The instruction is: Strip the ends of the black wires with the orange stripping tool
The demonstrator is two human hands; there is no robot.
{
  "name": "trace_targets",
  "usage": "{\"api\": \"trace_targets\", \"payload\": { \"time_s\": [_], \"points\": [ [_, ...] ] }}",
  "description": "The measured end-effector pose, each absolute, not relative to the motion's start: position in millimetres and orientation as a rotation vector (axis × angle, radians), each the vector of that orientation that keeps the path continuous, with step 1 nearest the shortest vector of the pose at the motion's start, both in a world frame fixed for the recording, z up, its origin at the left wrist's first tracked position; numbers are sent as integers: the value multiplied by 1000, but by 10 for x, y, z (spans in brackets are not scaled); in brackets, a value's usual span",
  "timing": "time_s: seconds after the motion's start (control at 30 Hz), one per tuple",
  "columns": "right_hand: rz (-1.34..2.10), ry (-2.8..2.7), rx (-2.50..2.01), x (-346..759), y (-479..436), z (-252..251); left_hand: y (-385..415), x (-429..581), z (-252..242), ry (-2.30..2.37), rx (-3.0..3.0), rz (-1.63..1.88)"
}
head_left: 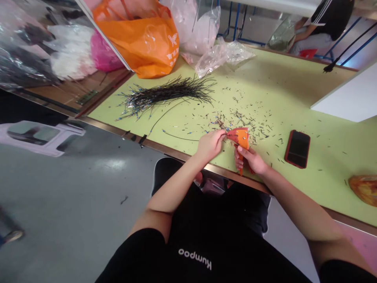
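My right hand (252, 158) is wrapped round the handles of an orange and red wire stripper (242, 138), its jaws pointing left. At those jaws, the fingers of my left hand (209, 144) are pinched together. A thin black wire (181, 138) with a blue tip at its far end runs into my left hand, and its other end is hidden by the fingers and the tool. Further left on the green table lies a big bundle of black wires (167, 92), many with blue tips. One loose wire (160, 117) curves out below it.
Short black offcuts (259, 122) are scattered round the tool. A phone (297, 149) in a red case lies to the right on the table (324, 157). At the back are an orange bag (144, 43) and clear plastic bags (220, 57). A person (326, 23) sits beyond the table.
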State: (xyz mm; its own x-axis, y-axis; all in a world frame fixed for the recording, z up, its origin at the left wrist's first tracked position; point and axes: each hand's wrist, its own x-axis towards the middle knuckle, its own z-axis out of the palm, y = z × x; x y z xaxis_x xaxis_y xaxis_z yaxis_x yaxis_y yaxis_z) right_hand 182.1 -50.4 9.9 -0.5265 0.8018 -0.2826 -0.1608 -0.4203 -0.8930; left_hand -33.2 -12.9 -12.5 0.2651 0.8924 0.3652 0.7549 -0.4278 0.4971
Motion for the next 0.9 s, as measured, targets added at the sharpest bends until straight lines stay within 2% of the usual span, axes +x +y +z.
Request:
{"api": "trace_targets", "payload": {
  "time_s": [0.27, 0.33, 0.43, 0.53, 0.7, 0.9],
  "points": [
    [1884, -1147, -971, 1765, -594, 61, -115, -281, -141, 1538, 2359, 910],
    [1848, -1172, -861, 1782, -596, 89, -79, -325, -160, 1524, 2298, 1017],
    [1583, -1122, -678, 1866, -556, 184, -15, -461, -192, 1656, 2038, 1292],
    [1439, -990, -709, 1967, -497, 263, 2, -532, -195, 1764, 1868, 1449],
    [1617, -1142, -893, 1925, -481, 188, -93, -344, -118, 1682, 2229, 1274],
    [1709, -1256, -915, 1759, -459, 75, -238, -199, -40, 1662, 2391, 1313]
  ]
}}
